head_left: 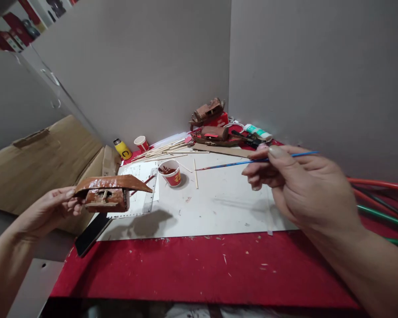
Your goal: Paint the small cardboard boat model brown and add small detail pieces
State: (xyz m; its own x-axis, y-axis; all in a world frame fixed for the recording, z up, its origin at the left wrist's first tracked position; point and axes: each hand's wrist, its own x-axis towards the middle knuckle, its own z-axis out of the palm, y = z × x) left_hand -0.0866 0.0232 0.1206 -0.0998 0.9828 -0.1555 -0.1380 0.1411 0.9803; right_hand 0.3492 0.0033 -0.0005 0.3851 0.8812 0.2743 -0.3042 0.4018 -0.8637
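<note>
My left hand (58, 201) grips one end of a small brown model boat (111, 187), holding it up over the left of the table. The boat is turned over, hull upward, and its brown surface shines as if wet. My right hand (295, 185) pinches a thin blue paintbrush (245, 162) between thumb and fingers. The brush tip, stained brown, points left and hangs in the air over the white board, apart from the boat. Between the hands stands a paper cup (170, 173) with brown liquid and some sticks inside.
A white board (219, 212) lies on the red-covered table (202, 269). Thin wooden sticks (166, 150), a yellow bottle (122, 149) and another paper cup (141, 143) are behind. Two more brown model boats (208, 110) sit farther back. A phone (92, 234) lies at left, cardboard (43, 163) beyond.
</note>
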